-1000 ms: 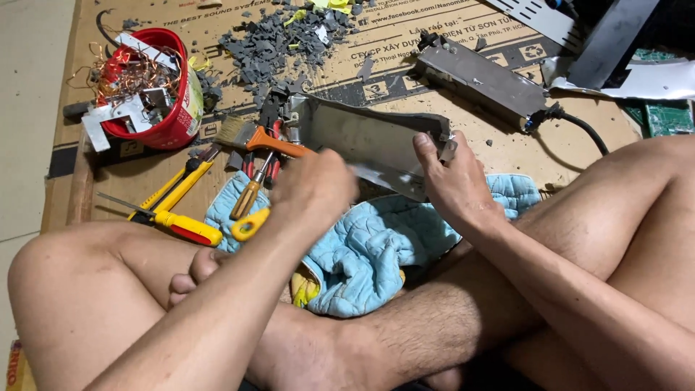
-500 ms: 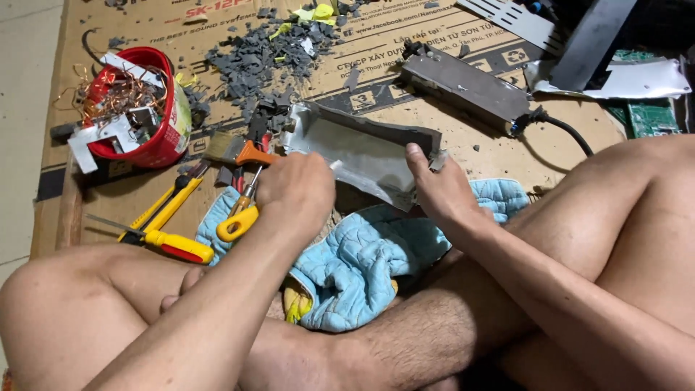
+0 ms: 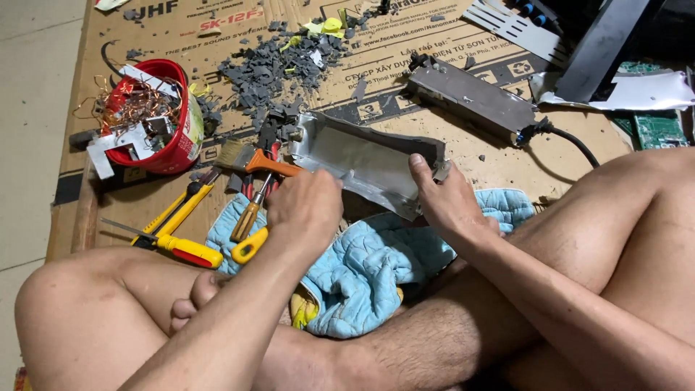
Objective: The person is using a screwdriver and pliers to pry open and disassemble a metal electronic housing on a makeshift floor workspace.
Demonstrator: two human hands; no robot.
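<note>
**Grey metal casing in both our hands**

Grey metal casing (image 3: 365, 161) rests tilted over the blue quilted cloth (image 3: 376, 264) on our lap, above the cardboard sheet (image 3: 434, 54). Our left hand (image 3: 308, 206) is closed on its near edge; our right hand (image 3: 445, 203) clamps its right end, thumb on top. Yellow-handled tools (image 3: 184, 242) lie just beside the red bowl (image 3: 170, 148).

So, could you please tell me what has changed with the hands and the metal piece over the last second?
The left hand slid from the top edge of the grey metal casing to its near edge, fingers curled against it. The casing tipped, so its hollow inside now faces up. The right hand kept its grip on the right end, thumb on the rim. The red bowl, the yellow tools and the blue cloth stayed put.
</note>
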